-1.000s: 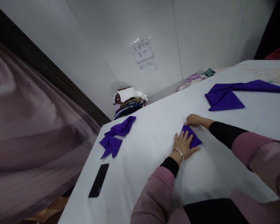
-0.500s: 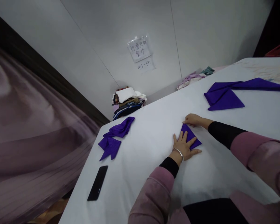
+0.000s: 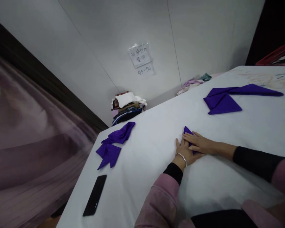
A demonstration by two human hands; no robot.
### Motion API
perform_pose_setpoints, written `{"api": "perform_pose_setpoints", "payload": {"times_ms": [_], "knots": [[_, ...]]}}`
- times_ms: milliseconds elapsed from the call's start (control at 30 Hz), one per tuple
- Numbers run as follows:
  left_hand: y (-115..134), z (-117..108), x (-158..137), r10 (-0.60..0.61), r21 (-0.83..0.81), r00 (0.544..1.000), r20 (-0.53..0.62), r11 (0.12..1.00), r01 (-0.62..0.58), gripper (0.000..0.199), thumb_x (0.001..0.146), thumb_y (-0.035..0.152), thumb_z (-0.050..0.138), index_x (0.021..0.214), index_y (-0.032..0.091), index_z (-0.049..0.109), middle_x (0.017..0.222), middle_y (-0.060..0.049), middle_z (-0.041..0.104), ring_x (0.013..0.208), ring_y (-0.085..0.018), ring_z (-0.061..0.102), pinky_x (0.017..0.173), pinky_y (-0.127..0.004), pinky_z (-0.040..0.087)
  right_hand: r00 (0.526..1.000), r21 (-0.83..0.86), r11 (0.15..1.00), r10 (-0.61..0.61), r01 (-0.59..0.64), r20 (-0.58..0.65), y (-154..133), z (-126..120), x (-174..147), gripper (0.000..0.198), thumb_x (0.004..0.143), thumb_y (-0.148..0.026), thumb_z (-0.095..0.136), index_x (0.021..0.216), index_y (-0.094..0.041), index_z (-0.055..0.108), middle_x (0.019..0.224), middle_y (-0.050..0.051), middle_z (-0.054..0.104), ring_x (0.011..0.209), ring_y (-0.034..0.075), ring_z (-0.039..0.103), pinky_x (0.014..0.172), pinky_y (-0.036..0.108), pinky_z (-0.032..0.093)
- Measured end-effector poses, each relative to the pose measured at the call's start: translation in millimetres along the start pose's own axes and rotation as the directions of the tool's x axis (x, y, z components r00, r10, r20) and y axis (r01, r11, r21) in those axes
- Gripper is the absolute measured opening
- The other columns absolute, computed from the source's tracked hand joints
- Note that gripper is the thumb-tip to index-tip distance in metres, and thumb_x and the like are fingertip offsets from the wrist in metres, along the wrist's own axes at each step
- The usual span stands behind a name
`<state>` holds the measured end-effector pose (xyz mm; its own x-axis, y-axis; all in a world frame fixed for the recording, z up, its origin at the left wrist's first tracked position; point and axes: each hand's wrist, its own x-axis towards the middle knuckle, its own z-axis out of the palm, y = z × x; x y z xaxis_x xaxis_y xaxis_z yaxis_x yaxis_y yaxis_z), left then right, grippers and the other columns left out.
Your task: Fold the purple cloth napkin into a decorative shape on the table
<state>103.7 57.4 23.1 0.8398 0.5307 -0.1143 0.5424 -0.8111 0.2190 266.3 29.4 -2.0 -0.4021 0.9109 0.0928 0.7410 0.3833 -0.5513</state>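
Right hand (image 3: 201, 144) swung to three o'clock of the purple cloth (image 3: 187, 129), fingers flat across spread-fingered left hand (image 3: 184, 152) — uneven pressure could skew it.

The nearest napkin (image 3: 187, 130) is matt cloth, the phone (image 3: 95, 195) smooth and glossy, the bracelet (image 3: 184, 158) shiny metal

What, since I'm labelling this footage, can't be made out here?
- Head view: most of the central purple cloth, covered by the left hand and right hand.
- Head view: the bottom of the clothes pile, hidden behind the white table.
- Head view: the full red object, cut off by the right edge.
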Motion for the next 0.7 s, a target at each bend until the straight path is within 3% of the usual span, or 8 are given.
{"api": "perform_pose_setpoints", "payload": {"times_ms": [367,567,700], "knots": [[-6.5,-4.1,-3.8,-0.025,-0.017,1.0,0.019,1.0,0.025,0.072,0.08,0.075,0.025,0.142,0.038,0.032,0.155,-0.003,0.018,0.143,-0.032,0.005,0.111,-0.062,-0.001,0.996,-0.004,0.997,0.083,-0.083,0.013,24.8,-21.0,36.1,0.067,0.091,-0.059,0.029,0.146,-0.021,0.026,0.151,0.011,0.026,0.14,0.026,0.017,0.112,0.053,-0.002],[-8.9,-4.5,-3.5,-0.035,-0.039,0.999,0.029,0.999,0.036,0.072,0.08,0.074,0.024,0.143,0.039,0.028,0.157,-0.001,0.013,0.143,-0.03,0.001,0.112,-0.06,-0.003,0.998,-0.062,0.996,0.057,-0.059,-0.031,36.9,-24.1,46.8,0.066,0.092,-0.059,0.027,0.147,-0.022,0.026,0.151,0.012,0.027,0.14,0.024,0.019,0.112,0.051,-0.001],[-8.2,-7.1,-4.2,-0.03,-0.044,0.999,0.039,0.999,0.031,0.072,0.08,0.075,0.024,0.143,0.04,0.028,0.157,0.0,0.009,0.143,-0.029,-0.001,0.112,-0.059,-0.003,0.992,-0.112,0.986,0.116,-0.12,-0.041,39.7,-28.7,56.3,0.071,0.09,-0.062,0.026,0.146,-0.019,0.027,0.151,0.014,0.025,0.14,0.026,0.017,0.111,0.053,0.002]]}}
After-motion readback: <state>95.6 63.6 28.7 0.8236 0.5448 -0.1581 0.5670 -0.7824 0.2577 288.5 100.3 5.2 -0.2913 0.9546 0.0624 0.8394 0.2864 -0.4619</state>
